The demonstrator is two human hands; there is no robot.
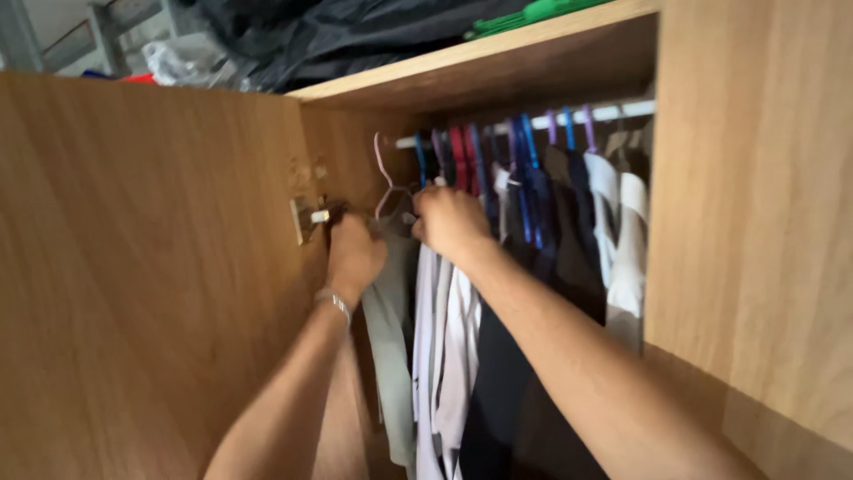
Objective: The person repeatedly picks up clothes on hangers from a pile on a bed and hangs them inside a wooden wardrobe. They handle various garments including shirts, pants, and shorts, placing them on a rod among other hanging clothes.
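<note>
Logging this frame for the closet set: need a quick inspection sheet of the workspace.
Surface: open wooden wardrobe, white rail under its top shelf.
Job's things: pale hanger with grey-green garment, off the rail, at both hands.
Clutter: clothes on coloured hangers crowd the rail; dark bags on top.
Grippers: left hand closed on the garment's shoulder; right hand closed by the hanger's neck.
Cables: nothing seen.
Surroundings: open door at left, metal hinge.
</note>
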